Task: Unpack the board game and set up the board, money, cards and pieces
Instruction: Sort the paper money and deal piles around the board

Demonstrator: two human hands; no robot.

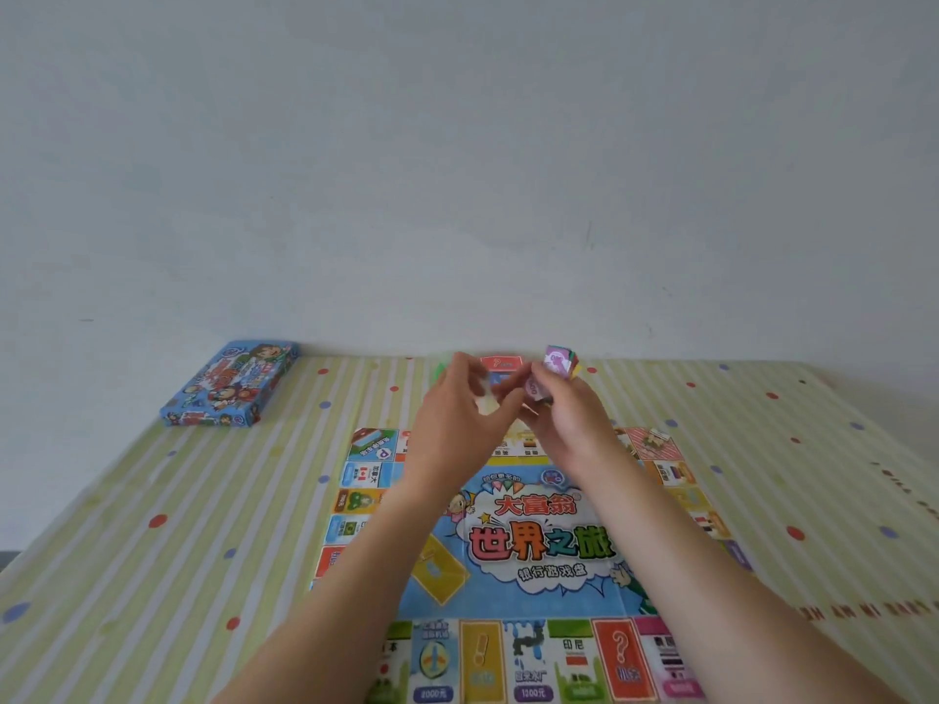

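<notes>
The colourful game board [533, 546] lies unfolded flat on the striped tablecloth in front of me. Above its far edge, my right hand [564, 419] grips a small stack of play money [558, 360], purple note on top with green, red and yellow edges showing. My left hand [457, 403] is raised beside it, fingertips pinching at the stack's lower edge where a pale note shows. A red card pile [502, 362] lies on the cloth just behind my hands. Some small pieces [653, 439] rest on the board's far right corner.
The blue game box [231, 383] lies closed at the far left, near the wall. The table, covered by a yellow-green striped, dotted cloth [152, 525], butts against a plain pale wall. A hint of green shows behind my left hand.
</notes>
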